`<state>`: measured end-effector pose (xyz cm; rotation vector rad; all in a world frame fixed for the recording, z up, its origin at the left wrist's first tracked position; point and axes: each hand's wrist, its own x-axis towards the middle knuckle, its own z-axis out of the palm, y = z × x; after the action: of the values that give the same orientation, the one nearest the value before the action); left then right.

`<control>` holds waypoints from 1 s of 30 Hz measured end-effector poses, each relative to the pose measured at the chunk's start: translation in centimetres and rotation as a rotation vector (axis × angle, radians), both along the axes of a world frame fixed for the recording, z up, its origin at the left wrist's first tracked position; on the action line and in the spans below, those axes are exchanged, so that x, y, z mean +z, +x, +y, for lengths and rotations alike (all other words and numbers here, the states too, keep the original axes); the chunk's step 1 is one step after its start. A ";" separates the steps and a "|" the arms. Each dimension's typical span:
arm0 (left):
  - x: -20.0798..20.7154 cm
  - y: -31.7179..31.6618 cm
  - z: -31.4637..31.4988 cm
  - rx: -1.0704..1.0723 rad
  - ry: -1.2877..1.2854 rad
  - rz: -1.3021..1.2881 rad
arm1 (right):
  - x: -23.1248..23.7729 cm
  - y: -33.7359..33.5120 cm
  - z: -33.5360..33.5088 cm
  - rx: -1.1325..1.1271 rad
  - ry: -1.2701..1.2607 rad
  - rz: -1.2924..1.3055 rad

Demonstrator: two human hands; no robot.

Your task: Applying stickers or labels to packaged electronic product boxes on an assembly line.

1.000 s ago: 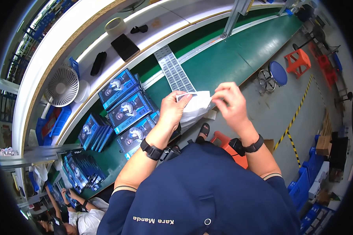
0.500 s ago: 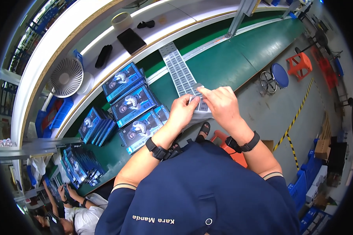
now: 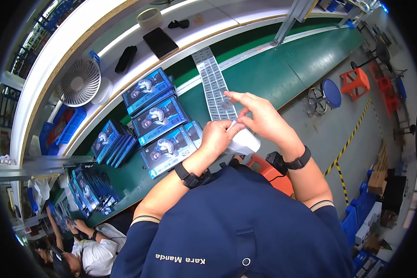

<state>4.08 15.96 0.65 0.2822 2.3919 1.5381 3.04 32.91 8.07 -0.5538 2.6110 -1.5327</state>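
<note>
A long strip of grey labels on white backing (image 3: 211, 83) runs down across the green bench edge, its near end folding over into a white curl (image 3: 245, 142) in front of me. My left hand (image 3: 216, 137) is closed, pinching the strip's near edge between thumb and fingers. Just right of it, over the strip, my right hand (image 3: 266, 119) has its fingers apart and its index finger stretched forward. The right thumb comes close to the left fingertips. A blurred grey patch below that index finger may be a loose label; I cannot tell.
Stacked blue boxes (image 3: 158, 118) stand left of the strip on the green bench (image 3: 273, 76). The shelf above holds a fan (image 3: 80, 82), a black tablet (image 3: 160, 43) and a tape roll (image 3: 149, 18). A co-worker (image 3: 95, 252) sits lower left; stools (image 3: 331, 91) stand right.
My right hand has spread its fingers and lost its pinch at the strip. The strip's near end now curls over, showing white. My left hand has shifted slightly down, still pinching it.
</note>
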 end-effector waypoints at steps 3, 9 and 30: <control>-0.6 0.5 -0.6 -0.154 0.101 -0.053 | 0.3 0.0 0.1 -0.044 0.065 0.125; -0.5 2.8 -2.8 -0.493 -0.204 0.041 | -0.2 -0.8 -0.5 -0.360 -0.202 0.340; 1.9 4.4 -12.6 0.152 -0.239 0.583 | -5.3 1.1 -7.5 -0.172 -0.606 -0.252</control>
<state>8.46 3.32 2.51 0.5721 3.0774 1.3408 4.17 25.37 2.75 -0.1406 2.0315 -2.2877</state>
